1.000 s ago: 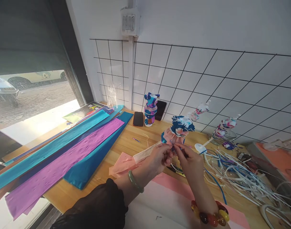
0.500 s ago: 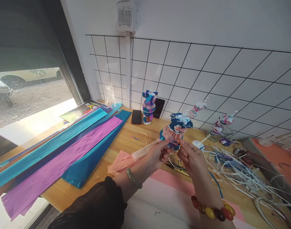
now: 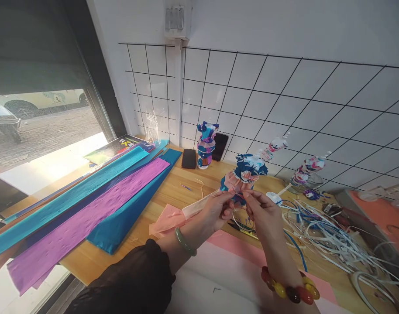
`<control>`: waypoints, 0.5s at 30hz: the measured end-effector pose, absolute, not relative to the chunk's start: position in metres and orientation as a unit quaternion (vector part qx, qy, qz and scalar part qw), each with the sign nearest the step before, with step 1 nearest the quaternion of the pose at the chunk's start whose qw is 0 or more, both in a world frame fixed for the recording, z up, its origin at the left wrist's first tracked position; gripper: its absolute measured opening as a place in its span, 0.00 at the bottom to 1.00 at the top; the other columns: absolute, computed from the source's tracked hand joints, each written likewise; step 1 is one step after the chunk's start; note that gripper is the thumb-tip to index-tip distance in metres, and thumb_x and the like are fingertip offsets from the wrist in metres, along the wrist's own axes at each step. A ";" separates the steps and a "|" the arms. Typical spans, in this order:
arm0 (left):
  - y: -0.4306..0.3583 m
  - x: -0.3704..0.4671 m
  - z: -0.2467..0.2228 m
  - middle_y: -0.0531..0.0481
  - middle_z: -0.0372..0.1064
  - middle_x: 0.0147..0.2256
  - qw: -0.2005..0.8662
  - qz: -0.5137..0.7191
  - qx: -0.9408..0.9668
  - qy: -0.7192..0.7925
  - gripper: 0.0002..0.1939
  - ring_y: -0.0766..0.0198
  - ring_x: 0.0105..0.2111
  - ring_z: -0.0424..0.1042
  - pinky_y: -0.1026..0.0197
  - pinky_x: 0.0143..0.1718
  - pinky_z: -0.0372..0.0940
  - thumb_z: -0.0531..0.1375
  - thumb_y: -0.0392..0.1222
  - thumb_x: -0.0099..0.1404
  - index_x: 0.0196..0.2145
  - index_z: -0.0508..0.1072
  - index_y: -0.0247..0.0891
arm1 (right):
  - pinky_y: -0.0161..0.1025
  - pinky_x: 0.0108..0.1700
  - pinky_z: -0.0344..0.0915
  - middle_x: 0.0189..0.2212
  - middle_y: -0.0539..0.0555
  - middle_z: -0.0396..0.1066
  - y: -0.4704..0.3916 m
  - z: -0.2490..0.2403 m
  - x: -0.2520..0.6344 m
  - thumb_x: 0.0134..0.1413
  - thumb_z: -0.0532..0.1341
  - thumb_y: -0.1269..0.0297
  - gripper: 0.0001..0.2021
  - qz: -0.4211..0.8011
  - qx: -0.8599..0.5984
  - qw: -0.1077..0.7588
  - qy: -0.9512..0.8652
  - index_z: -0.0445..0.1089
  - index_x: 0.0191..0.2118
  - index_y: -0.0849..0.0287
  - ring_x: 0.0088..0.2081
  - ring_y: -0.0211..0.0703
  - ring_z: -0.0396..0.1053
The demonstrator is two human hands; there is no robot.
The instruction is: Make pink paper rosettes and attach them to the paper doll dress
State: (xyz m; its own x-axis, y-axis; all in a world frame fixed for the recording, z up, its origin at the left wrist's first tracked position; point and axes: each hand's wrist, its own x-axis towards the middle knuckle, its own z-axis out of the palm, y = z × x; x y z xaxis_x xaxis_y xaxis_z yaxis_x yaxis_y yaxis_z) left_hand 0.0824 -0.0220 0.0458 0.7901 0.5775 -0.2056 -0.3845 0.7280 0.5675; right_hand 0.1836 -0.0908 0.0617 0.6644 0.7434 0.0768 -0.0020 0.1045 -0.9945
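Observation:
My left hand [image 3: 219, 208] and my right hand [image 3: 263, 211] are close together, thumbs and fingers pinched, their tips almost meeting. Whatever lies between the fingertips is too small to make out. Directly behind them is a figure wrapped in crepe paper [image 3: 230, 180], with ruffled dark blue and white at its top, a pleated pink fan shape and pink folds lower down. The fingers cover its lower part, so I cannot tell whether they touch it. Under the hands lie pink crepe paper [image 3: 168, 218] and a thin white loop.
Purple crepe paper [image 3: 98, 218] and teal strips lie to the left. A decorated figure [image 3: 206, 144] stands by two phones at the wall. More wrapped figures [image 3: 307, 168] lean at the right, near a tangle of white and blue strips [image 3: 330, 235] and a grey box [image 3: 363, 218].
My right hand's fingertips have drawn in towards my left hand's, narrowing the gap between them. The view has shifted slightly; the other things stay where they were.

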 end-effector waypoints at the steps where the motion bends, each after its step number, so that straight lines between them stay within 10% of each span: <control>1: -0.022 0.082 0.045 0.57 0.58 0.17 0.909 0.269 0.258 0.186 0.12 0.80 0.13 0.50 0.74 0.12 0.43 0.65 0.43 0.49 0.26 0.67 0.34 | 0.30 0.15 0.45 0.11 0.42 0.57 -0.091 0.062 0.182 0.40 0.66 0.55 0.15 0.246 -0.626 0.669 -0.317 0.73 0.32 0.60 0.14 0.30 0.50; 15: -0.025 0.081 0.044 0.56 0.56 0.20 0.900 0.288 0.290 0.152 0.13 0.80 0.15 0.50 0.74 0.13 0.42 0.64 0.45 0.53 0.25 0.66 0.33 | 0.37 0.29 0.66 0.30 0.56 0.77 -0.091 0.044 0.185 0.55 0.54 0.57 0.15 -0.038 -0.712 0.466 -0.523 0.75 0.36 0.59 0.27 0.43 0.72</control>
